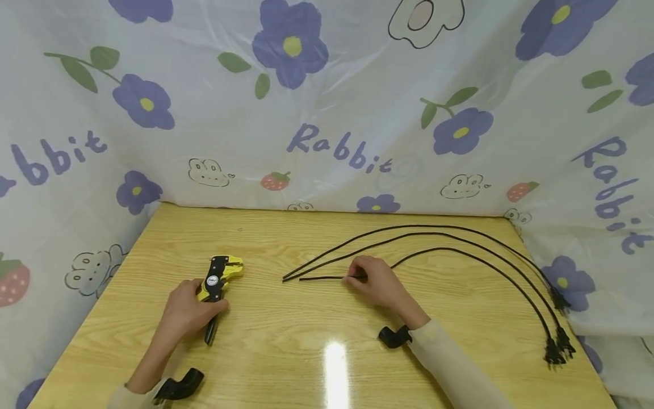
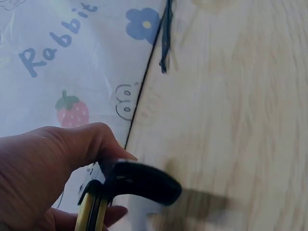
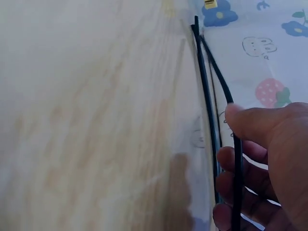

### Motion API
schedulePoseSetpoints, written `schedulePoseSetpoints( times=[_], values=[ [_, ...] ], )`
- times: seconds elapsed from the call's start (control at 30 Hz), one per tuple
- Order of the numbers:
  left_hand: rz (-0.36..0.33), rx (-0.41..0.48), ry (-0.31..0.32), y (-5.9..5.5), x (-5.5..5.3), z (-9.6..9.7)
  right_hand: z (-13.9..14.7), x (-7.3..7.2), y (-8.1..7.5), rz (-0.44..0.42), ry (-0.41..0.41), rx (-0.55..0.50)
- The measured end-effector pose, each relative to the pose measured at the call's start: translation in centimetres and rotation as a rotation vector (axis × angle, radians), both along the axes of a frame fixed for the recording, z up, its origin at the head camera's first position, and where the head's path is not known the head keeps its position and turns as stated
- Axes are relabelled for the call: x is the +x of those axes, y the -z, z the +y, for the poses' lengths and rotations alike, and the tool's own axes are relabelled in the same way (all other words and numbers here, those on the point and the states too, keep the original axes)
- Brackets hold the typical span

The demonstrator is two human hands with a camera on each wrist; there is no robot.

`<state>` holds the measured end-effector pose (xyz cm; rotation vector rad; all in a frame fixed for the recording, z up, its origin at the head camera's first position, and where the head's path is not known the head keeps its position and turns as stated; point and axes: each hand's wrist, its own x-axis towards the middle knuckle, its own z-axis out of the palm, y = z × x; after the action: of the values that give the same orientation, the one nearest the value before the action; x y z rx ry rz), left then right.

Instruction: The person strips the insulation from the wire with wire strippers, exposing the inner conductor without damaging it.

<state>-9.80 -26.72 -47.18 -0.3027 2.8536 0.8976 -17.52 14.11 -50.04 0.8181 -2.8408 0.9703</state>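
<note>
My left hand (image 1: 186, 309) grips a black and yellow wire stripper (image 1: 217, 278) on the left half of the table; its yellow jaws point away and to the right. In the left wrist view the thumb lies along one side of the wire stripper (image 2: 144, 183), and its black handle end sticks out. My right hand (image 1: 380, 287) pinches a black power cord (image 1: 322, 278) a short way from its cut end. The right wrist view shows this cord (image 3: 237, 168) running between thumb and fingers, beside two more black cords (image 3: 206, 86).
Two other black cords (image 1: 439, 233) arc behind the held one, their cut ends close together near the middle. Several plugs (image 1: 554, 353) lie at the table's right edge. A cloth with flowers (image 1: 291, 45) hangs behind the wooden table (image 1: 276, 352) and along its sides.
</note>
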Motion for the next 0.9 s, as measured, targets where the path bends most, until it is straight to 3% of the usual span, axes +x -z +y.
schedulePoseSetpoints(
  times=[0.23, 0.37, 0.57, 0.9],
  values=[
    [0.107, 0.074, -0.009, -0.1, -0.1, 1.7, 0.2, 0.3, -0.6, 0.094, -0.069, -0.028],
    [0.161, 0.125, 0.003, -0.6, -0.4, 2.7, 0.1, 0.3, -0.8, 0.129, -0.098, -0.037],
    [0.167, 0.214, 0.031, -1.4, -0.8, 4.5, -0.1, 0.2, -1.7, 0.134, -0.101, -0.079],
    [0.138, 0.347, 0.062, -1.1, -0.7, 5.6, 0.1, 0.6, -2.9, 0.098, -0.096, -0.174]
  ],
)
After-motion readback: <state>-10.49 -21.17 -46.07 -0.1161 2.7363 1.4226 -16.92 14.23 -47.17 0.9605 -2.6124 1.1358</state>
